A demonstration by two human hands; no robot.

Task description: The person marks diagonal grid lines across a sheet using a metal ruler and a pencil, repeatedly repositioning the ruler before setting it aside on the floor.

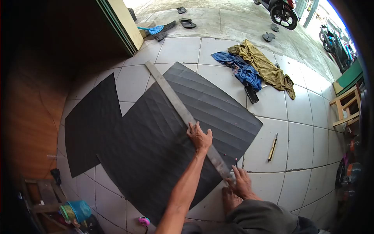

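The metal ruler lies slantwise across the black sheet, its far end jutting past the sheet's far-left edge and its near end by the sheet's near-right edge. It looks stiff, thin and fairly light for its length, and probably slides easily on so smooth a face; pressing it down midway and near an end should hold it best. The sheet seems soft and bendy, with shallow creases, so it is likely best lifted by two corners. The left grip is spread, fingers apart, pressed on the ruler at mid-sheet. The right grip, at the sheet's near-right edge, is closed around a slim dark pen, perhaps a pencil. Right of the sheet, a cutter knife rests on the tiled floor; beyond its far-right edge lie crumpled blue and olive cloths; by its near edge is a pink tape measure.
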